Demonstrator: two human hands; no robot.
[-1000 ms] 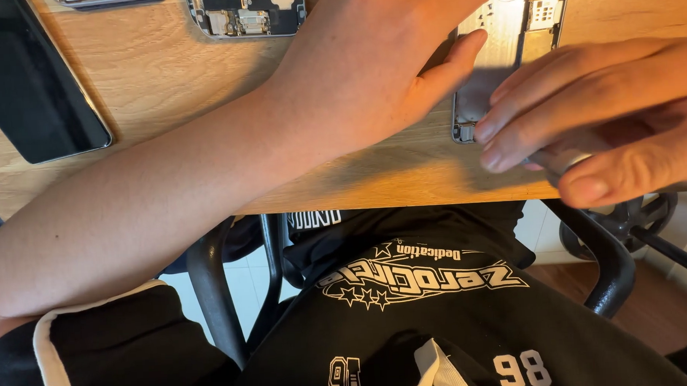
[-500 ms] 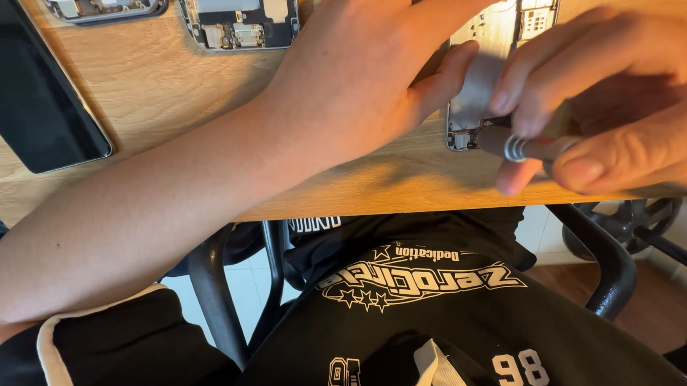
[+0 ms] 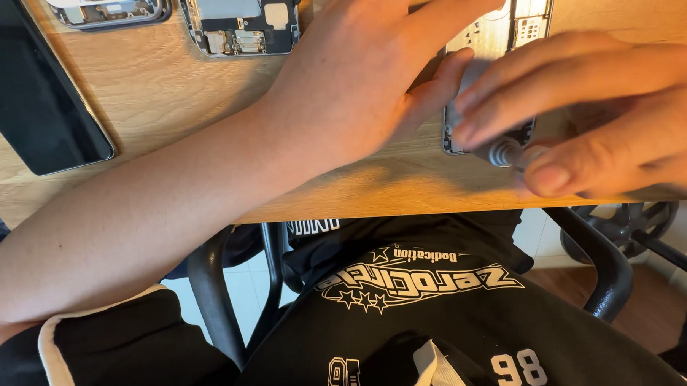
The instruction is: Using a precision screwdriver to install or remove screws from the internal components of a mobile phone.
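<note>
My left hand [image 3: 370,70] lies flat on the wooden desk [image 3: 173,100], its fingers pressing down on an opened phone [image 3: 490,36] with bare metal insides. My right hand [image 3: 607,108] comes in from the right and pinches a small grey tool handle with a round knurled end [image 3: 503,151] over the phone's lower edge. Most of the phone is hidden beneath both hands.
Two more opened phone bodies [image 3: 246,21] [image 3: 109,9] lie at the desk's far edge. A black screen panel [image 3: 35,89] rests at the left. Below the desk edge are my lap in black printed clothing and black chair arms [image 3: 605,275].
My right hand has shifted slightly right and lower along the phone, with the grey tool still pinched. My left hand stays pressed on the phone.
</note>
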